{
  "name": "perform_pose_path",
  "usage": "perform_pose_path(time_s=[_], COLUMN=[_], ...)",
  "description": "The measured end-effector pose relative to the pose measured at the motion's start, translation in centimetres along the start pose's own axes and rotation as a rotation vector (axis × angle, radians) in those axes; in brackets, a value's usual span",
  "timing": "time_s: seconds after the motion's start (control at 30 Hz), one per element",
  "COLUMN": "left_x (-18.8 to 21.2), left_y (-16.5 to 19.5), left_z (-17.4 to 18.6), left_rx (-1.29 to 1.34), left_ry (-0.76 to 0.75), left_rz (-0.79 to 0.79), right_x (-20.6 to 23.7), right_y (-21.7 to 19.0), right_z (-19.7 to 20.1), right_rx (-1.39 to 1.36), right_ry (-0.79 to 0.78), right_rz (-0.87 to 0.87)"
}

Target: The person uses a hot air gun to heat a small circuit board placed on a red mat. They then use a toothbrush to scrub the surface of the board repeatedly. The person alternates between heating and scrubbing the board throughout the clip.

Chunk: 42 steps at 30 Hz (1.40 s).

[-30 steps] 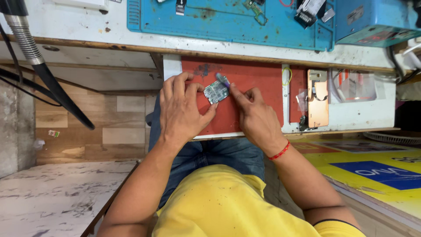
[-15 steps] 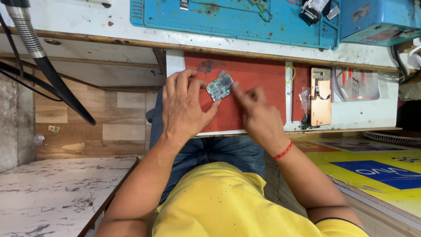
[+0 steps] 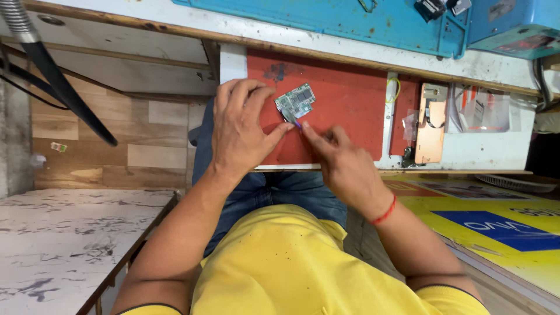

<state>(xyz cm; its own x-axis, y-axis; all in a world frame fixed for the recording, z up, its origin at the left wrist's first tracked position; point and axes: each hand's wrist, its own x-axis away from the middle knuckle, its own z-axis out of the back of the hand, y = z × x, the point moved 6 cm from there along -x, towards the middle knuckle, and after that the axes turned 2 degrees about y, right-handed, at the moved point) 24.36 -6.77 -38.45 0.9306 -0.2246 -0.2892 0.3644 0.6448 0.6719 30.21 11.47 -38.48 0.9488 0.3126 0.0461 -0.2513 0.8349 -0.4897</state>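
Yellow shirt [image 3: 280, 262], jeans [image 3: 280, 195], red wristband [image 3: 385, 211]

A gold phone back cover [image 3: 433, 122] lies beside a blue mat [image 3: 350, 20] and blue box [image 3: 513, 26].
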Motion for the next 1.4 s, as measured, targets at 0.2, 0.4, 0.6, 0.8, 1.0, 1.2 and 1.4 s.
perform_pose_path(time_s=[0.2,0.4,0.6,0.8,1.0,1.2,1.4], left_x=[0.2,0.3,0.2,-0.5,-0.4,-0.8,0.6], left_y=[0.4,0.9,0.9,0.3,0.1,0.2,0.4], left_z=[-0.1,-0.2,-0.5,-0.3,-0.6,-1.1,-0.7], left_rx=[-0.026,-0.087,-0.124,-0.111,-0.105,-0.107,-0.116], left_ry=[-0.002,0.025,0.025,0.011,0.002,0.005,0.006], left_rz=[-0.018,-0.079,-0.097,-0.057,-0.046,-0.036,-0.039], right_x=[-0.6,0.3,-0.6,-1.5,-1.2,-0.7,-0.2], right_y=[0.6,1.9,2.4,2.4,2.1,1.5,1.2], right_z=[-1.4,0.5,0.6,0.3,-0.6,-0.1,-0.6], right_rx=[0.054,0.105,0.080,0.044,0.033,-0.008,0.055], right_ry=[0.034,0.086,0.103,0.129,0.038,0.073,0.152], right_rz=[-0.084,-0.136,-0.180,-0.115,-0.043,0.067,-0.051])
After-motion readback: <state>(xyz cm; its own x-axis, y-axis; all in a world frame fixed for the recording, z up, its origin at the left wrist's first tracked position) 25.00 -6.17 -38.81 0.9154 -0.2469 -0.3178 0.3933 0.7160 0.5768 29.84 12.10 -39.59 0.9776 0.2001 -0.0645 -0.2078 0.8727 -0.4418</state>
